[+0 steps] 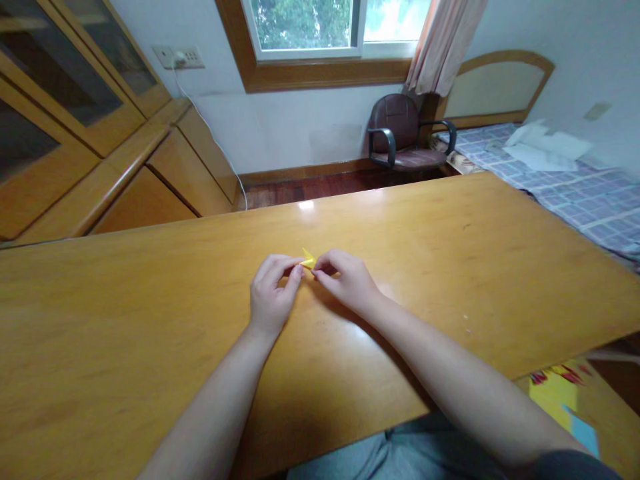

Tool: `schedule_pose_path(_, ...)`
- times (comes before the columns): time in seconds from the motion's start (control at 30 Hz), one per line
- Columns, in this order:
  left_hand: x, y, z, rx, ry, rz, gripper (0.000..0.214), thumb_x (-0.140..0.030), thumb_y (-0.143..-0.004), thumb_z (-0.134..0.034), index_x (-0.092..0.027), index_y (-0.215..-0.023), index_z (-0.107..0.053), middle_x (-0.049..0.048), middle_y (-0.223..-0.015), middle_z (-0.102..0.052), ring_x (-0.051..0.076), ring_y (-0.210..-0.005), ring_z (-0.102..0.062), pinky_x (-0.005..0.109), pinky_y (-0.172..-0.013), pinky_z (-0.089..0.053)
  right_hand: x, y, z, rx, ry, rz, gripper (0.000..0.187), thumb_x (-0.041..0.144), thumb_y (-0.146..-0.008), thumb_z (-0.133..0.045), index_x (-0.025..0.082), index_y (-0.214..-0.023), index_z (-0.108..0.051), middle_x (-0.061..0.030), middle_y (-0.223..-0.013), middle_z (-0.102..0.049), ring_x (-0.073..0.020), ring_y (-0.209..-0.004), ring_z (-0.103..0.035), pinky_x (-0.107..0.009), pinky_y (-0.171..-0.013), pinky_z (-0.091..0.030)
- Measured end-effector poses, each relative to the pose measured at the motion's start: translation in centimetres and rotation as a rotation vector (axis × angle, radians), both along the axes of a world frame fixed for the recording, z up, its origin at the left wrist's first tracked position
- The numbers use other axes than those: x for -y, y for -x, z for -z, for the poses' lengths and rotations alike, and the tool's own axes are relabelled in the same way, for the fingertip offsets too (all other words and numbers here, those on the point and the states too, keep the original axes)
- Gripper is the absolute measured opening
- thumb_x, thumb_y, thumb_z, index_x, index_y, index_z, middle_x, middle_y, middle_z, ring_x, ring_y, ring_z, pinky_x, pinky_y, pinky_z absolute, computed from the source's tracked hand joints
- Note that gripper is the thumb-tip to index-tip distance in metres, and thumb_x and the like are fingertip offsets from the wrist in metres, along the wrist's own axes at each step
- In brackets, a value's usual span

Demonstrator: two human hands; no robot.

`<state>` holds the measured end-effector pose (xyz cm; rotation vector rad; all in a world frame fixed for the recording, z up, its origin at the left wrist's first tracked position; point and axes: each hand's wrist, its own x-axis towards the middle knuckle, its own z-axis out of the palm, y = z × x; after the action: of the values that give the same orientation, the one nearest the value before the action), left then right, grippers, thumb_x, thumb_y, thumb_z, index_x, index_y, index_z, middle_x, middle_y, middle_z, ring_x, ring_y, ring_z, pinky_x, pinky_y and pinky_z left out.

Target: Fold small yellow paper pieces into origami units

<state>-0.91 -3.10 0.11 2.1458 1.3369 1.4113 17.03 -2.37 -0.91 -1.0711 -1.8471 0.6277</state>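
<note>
you hold a small yellow folded piece (pixel 307 261) near the centre of the frame, just above the wooden table (pixel 125 307) or touching it; the view does not settle which. your left hand (pixel 274 293) comes up from the lower left, its thumb and fingertips pinched together on the left end of the piece. your right hand (pixel 347 280) reaches in from the lower right, its thumb and fingertips closed on the right end. the two hands are near each other with the piece between them, and one pointed yellow tip rises above your fingers. how the folds lie underneath is hidden by your fingertips.

a few pale specks (pixel 467 325) lie on the table right of your right forearm. in the lower right corner, beyond the table edge, there are a yellow sheet (pixel 554 395), a light blue sheet (pixel 583 430) and some small red pieces (pixel 565 372) on a surface.

a wooden cabinet (pixel 107 143) fills the upper left, with a white cord (pixel 215 139) running down the wall beside it. a window (pixel 305 27) sits at the top centre, a dark armchair (pixel 400 127) below it to the right, and white papers (pixel 545 148) lie on the checked bed (pixel 595 197) at the upper right.
</note>
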Motion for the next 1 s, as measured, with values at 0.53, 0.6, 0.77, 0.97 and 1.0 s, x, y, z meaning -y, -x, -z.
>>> schedule_pose_path(0.53,-0.03,-0.29,0.10,0.114,0.067,0.078,0.007,-0.023,-0.087,-0.068,-0.020,-0.093,-0.067,0.0036,-0.094,-0.064,0.014,-0.087,-0.063,0.025,-0.075,-0.058,0.24,-0.22,-0.39,0.124,-0.160,-0.033,0.008,0.018,-0.092,-0.055,0.020,-0.090,-0.063,-0.0040,-0.085,-0.068,-0.0148,-0.078,-0.062,-0.025,-0.072,-0.049)
schedule_pose_path(0.6,-0.10,-0.40,0.08,0.131,0.071,0.088,0.007,-0.024,-0.087,-0.068,-0.020,-0.092,-0.067,0.0047,-0.098,-0.066,0.016,-0.093,-0.065,0.028,-0.080,-0.058,0.25,-0.28,-0.46,0.154,-0.200,-0.037,0.009,0.017,-0.093,-0.054,0.020,-0.091,-0.062,-0.0043,-0.086,-0.067,-0.0151,-0.078,-0.062,-0.026,-0.073,-0.049)
schedule_pose_path(0.77,-0.21,-0.51,0.64,0.280,0.147,0.162,0.007,-0.026,-0.088,-0.066,-0.020,-0.093,-0.065,0.0084,-0.114,-0.068,0.021,-0.111,-0.065,0.038,-0.095,-0.056,0.26,-0.40,-0.46,0.193,-0.260,-0.058,0.011,0.015,-0.093,-0.051,0.020,-0.092,-0.061,-0.0049,-0.087,-0.067,-0.0152,-0.079,-0.061,-0.026,-0.073,-0.049)
schedule_pose_path(0.97,-0.15,-0.43,0.78,0.304,0.171,0.182,0.008,-0.027,-0.089,-0.065,-0.020,-0.093,-0.065,0.0088,-0.112,-0.070,0.020,-0.108,-0.067,0.039,-0.097,-0.054,0.35,-0.41,-0.49,0.150,-0.250,-0.037,0.010,0.018,-0.095,-0.051,0.021,-0.094,-0.061,-0.0054,-0.088,-0.068,-0.0156,-0.081,-0.063,-0.027,-0.076,-0.051)
schedule_pose_path(1.0,-0.15,-0.40,0.70,0.294,0.157,0.178,0.008,-0.026,-0.089,-0.065,-0.020,-0.093,-0.066,0.0084,-0.110,-0.070,0.020,-0.106,-0.067,0.039,-0.096,-0.054,0.37,-0.39,-0.49,0.137,-0.244,-0.031,0.009,0.020,-0.095,-0.052,0.021,-0.094,-0.061,-0.0054,-0.088,-0.068,-0.0155,-0.081,-0.064,-0.028,-0.076,-0.051)
